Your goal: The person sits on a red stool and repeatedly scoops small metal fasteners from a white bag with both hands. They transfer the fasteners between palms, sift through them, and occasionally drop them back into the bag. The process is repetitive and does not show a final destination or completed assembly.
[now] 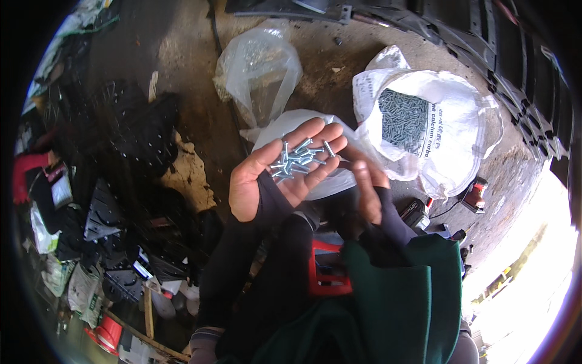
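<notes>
My left hand (248,188) is turned palm up and cupped under a small heap of silvery screws (297,161). One screw (329,148) lies apart from the heap, near the fingertips. Close by on the right is my right hand (371,191), its thumb and a slightly blurred finger apart and pointing toward the left hand's fingers. I see nothing in it, though its other fingers are partly hidden. A translucent white plastic bag (333,185) sits beneath both hands. To the right, a white woven sack (454,133) stands with its mouth wide, holding many screws (403,118).
Another clear plastic bag (260,67) lies on the floor ahead. Red-and-black power tools (476,195) rest beyond the sack. Black angular parts (103,212) are piled at left, near a red bucket (106,333). Black racks (479,36) stand far right. A red stool (327,285) is below.
</notes>
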`<state>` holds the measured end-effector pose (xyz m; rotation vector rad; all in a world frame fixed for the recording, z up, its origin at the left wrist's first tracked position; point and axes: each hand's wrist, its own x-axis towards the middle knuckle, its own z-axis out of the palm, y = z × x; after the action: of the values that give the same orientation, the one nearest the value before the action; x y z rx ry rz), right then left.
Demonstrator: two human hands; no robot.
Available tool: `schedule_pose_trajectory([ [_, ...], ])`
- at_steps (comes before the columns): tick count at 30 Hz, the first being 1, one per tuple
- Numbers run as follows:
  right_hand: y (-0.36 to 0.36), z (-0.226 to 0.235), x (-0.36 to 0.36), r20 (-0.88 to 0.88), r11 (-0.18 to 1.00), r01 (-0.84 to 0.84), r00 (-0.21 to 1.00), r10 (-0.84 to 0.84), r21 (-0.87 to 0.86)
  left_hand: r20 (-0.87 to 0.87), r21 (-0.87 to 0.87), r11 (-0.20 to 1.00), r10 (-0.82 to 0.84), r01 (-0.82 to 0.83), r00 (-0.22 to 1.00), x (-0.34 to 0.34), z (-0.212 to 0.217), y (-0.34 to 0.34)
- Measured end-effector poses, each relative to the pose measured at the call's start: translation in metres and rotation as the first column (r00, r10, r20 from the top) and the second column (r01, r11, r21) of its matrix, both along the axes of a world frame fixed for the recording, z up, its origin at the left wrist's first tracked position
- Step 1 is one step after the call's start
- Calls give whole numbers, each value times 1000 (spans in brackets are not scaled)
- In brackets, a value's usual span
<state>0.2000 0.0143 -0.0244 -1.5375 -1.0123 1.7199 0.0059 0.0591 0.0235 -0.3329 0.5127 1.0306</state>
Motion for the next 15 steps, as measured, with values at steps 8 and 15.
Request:
schedule_pose_trajectory([
  [8,-40,-74,12,789,695,-691,533,306,198,-274,191,839,-453,509,849,73,33,67],
  [15,-87,-136,26,260,426,-670,-675,-691,-608,-424,68,726,-600,684,679,112,14,75],
])
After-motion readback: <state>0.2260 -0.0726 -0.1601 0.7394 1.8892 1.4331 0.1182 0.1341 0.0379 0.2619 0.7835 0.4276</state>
